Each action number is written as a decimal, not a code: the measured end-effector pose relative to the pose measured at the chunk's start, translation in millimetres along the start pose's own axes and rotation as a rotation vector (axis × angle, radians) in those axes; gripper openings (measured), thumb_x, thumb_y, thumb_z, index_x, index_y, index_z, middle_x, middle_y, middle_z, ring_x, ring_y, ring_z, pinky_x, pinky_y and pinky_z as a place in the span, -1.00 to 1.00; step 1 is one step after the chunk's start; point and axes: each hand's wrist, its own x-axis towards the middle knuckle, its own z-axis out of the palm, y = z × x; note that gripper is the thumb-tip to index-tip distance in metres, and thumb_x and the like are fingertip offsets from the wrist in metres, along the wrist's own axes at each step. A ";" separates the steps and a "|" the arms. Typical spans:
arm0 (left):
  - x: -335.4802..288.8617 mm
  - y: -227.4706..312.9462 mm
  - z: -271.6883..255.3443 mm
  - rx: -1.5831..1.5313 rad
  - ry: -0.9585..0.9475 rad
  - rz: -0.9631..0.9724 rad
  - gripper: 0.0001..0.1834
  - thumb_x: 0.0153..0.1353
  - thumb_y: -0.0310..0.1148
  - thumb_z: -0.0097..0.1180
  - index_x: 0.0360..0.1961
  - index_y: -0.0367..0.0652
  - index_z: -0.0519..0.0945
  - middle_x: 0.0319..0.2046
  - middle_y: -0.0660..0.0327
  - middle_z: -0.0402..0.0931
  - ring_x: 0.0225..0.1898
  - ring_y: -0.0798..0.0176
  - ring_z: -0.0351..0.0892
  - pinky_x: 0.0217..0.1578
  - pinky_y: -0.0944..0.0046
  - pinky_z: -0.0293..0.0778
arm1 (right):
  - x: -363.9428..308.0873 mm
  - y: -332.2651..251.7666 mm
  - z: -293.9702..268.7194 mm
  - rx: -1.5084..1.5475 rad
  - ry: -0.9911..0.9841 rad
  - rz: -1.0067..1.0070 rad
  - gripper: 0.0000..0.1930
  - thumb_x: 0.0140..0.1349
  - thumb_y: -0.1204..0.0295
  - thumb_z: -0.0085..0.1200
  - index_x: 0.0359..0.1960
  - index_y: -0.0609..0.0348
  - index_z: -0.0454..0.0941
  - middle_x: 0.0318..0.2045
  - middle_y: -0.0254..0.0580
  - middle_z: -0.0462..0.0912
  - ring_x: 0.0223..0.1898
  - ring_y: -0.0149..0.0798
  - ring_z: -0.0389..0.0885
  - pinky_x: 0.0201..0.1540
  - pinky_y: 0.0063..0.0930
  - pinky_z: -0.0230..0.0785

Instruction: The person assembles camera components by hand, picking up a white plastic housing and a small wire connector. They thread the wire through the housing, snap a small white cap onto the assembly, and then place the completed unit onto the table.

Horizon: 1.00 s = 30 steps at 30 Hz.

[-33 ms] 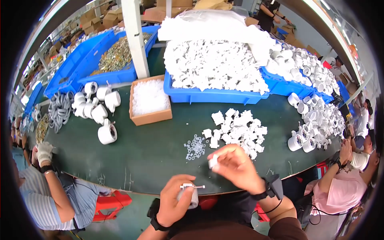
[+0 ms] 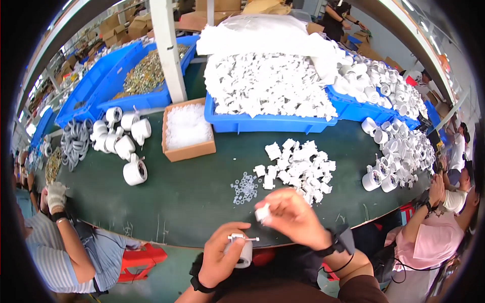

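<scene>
At the table's near edge my left hand point(image 2: 221, 257) is closed around a white round plastic housing point(image 2: 245, 256). A small white fitting with a thin pin point(image 2: 247, 239) sticks out sideways at its top, beside my thumb. My right hand point(image 2: 293, 218) is just to the right and a little higher, pinching a small white plastic clip point(image 2: 262, 213) between thumb and fingertips. The two hands are apart. Beyond my right hand lies a heap of similar white plastic pieces point(image 2: 298, 169), with a scatter of small clear rings point(image 2: 245, 188) to its left.
A cardboard box point(image 2: 189, 153) of translucent pieces and a blue bin point(image 2: 273, 122) heaped with white parts stand at the back. White housings point(image 2: 135, 170) lie left, more point(image 2: 399, 151) right. Grey rings point(image 2: 76, 141) are farther left. Co-workers sit on both sides, one with a gloved hand point(image 2: 56, 196).
My right hand, with the white clip, has moved slightly left and down toward my left hand. The left hand still holds the housing in nearly the same place.
</scene>
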 end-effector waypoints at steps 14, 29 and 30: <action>-13.5 5.2 6.2 -0.272 0.043 -0.151 -0.76 0.43 -0.33 0.02 -0.20 -0.31 0.60 -0.10 0.10 0.61 -0.16 0.31 0.53 -0.13 0.31 0.42 | -17.0 9.9 14.2 -0.474 -0.122 -0.201 -0.77 0.34 0.61 0.19 0.00 0.19 0.63 0.05 -0.12 0.65 0.07 -0.17 0.63 0.08 -0.39 0.50; -5.7 21.1 0.0 0.289 0.023 0.069 -0.82 0.31 -0.42 0.06 -0.28 -0.34 0.60 -0.21 0.03 0.61 -0.22 0.17 0.58 -0.15 0.24 0.47 | -19.7 19.3 14.2 -0.708 -0.183 -0.241 -0.58 0.31 0.60 0.17 0.22 0.11 0.56 0.00 -0.08 0.64 0.02 -0.07 0.63 0.06 -0.33 0.51; -6.9 20.0 -2.0 0.289 0.007 0.069 -0.84 0.31 -0.45 0.04 -0.27 -0.35 0.60 -0.20 0.03 0.62 -0.21 0.19 0.58 -0.14 0.24 0.46 | -18.9 20.2 14.3 -0.724 -0.194 -0.227 -0.58 0.31 0.59 0.18 0.21 0.11 0.56 -0.01 -0.09 0.64 0.00 -0.09 0.64 0.05 -0.34 0.52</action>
